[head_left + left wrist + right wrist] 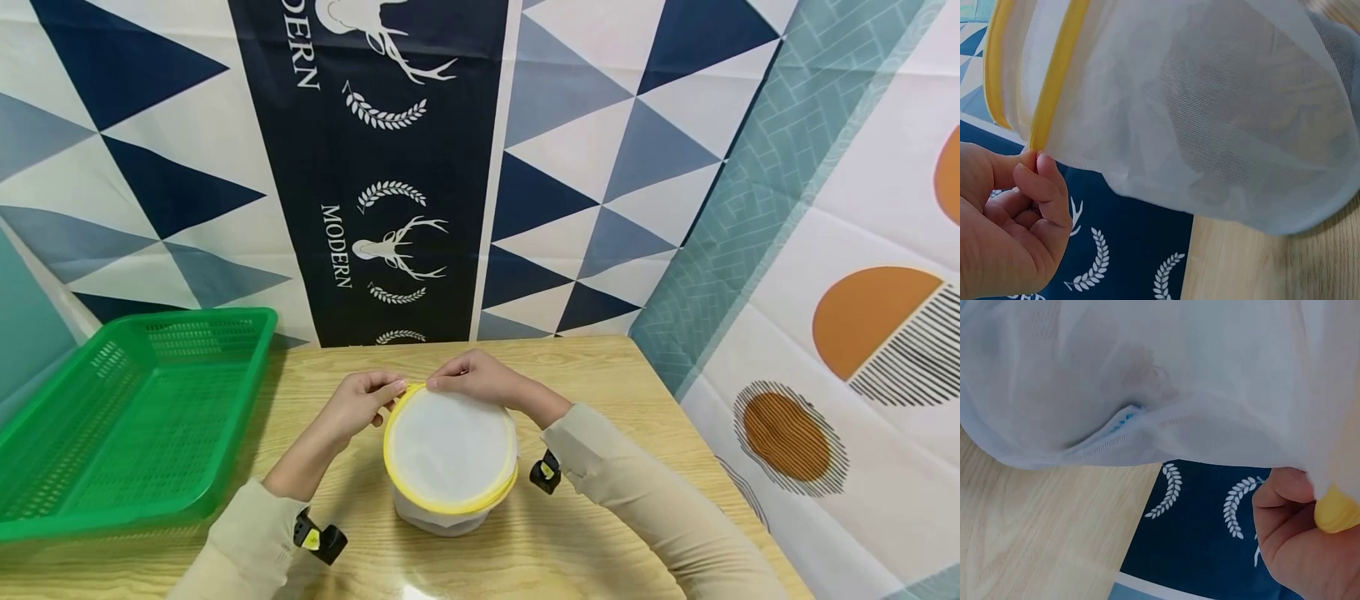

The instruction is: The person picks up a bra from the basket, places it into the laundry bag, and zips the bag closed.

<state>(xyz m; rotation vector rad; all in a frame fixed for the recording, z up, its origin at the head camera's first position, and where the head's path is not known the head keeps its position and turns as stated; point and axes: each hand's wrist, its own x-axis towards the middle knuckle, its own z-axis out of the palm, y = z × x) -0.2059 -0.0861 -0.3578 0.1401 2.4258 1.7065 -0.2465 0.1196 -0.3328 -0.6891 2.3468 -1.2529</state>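
A round white mesh laundry bag (453,450) with yellow trim (423,502) around its top stands on the wooden table. At the far edge of the bag, my left hand (358,406) pinches the yellow trim between thumb and forefinger. My right hand (480,379) is close beside it, gripping the same rim; in the right wrist view its fingers curl at a yellow end piece (1337,512). Through the mesh in that view shows a pale strip (1125,420) with blue marks. In the left wrist view, a darker grey patch (1229,106) shows through the side.
A green plastic basket (258,367) with perforated sides stands on the table (585,533) at the left. Patterned cloth (570,167) hangs behind the table and along the right side. Each wrist wears a small black camera (330,546).
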